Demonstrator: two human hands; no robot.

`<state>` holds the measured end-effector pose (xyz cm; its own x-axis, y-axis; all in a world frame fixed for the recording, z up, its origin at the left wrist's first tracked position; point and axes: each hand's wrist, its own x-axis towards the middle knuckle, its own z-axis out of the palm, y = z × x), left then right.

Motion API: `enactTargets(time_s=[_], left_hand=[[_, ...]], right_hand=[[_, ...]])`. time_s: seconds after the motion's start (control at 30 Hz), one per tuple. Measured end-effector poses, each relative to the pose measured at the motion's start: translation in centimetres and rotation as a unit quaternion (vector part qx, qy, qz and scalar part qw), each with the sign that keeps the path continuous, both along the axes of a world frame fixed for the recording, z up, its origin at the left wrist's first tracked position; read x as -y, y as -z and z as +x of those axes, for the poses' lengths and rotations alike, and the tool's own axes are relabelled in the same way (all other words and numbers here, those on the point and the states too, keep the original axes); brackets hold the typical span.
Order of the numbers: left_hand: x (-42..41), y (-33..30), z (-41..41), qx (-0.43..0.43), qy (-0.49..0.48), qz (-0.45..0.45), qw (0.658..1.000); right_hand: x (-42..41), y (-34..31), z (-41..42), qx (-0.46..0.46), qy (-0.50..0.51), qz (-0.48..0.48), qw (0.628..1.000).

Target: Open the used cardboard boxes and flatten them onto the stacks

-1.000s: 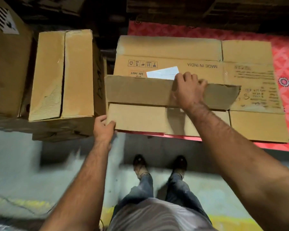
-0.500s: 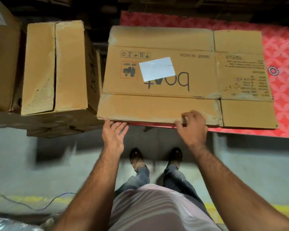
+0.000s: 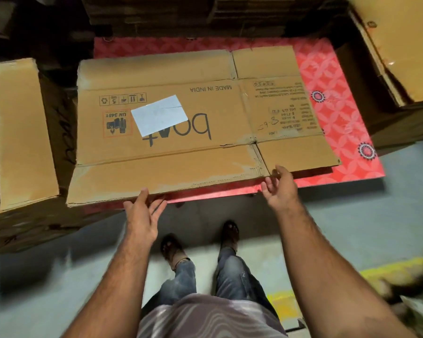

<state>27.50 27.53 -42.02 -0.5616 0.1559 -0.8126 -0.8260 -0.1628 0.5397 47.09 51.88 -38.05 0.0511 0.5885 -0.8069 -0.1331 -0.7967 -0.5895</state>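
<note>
A flattened brown cardboard box lies on top of a red patterned sheet, with "boAt" handwritten on it and a white label near its middle. Its near flap is folded out flat. My left hand is at the box's near edge, fingers spread and straight, fingertips touching the edge. My right hand hovers at the near edge by the slit between the flaps, its fingers relaxed and holding nothing.
A still-assembled brown box stands to the left on more cardboard. Another cardboard stack is at the upper right. Dark stacks fill the back. Grey floor with a yellow line lies under my feet.
The raised near flap has been folded down flat. My right hand came off the flap to the near edge and has opened; the view has shifted to the right.
</note>
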Motion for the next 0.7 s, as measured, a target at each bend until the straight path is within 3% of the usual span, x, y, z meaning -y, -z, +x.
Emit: enactTargets(time_s=[0.2, 0.5, 0.7], left_hand=[[-2.5, -0.4, 0.1, -0.001, -0.033, 0.030, 0.999], [-9.0, -4.5, 0.5, 0.009, -0.038, 0.068, 0.997], [-12.2, -9.6, 0.6, -0.075, -0.078, 0.100, 0.989]], right_hand=[[-2.5, -0.3, 0.0, -0.093, 0.013, -0.014, 0.995], [-7.1, -2.8, -0.1, -0.082, -0.094, -0.021, 0.992], [-10.8, -6.7, -0.6, -0.193, -0.092, 0.011, 0.977]])
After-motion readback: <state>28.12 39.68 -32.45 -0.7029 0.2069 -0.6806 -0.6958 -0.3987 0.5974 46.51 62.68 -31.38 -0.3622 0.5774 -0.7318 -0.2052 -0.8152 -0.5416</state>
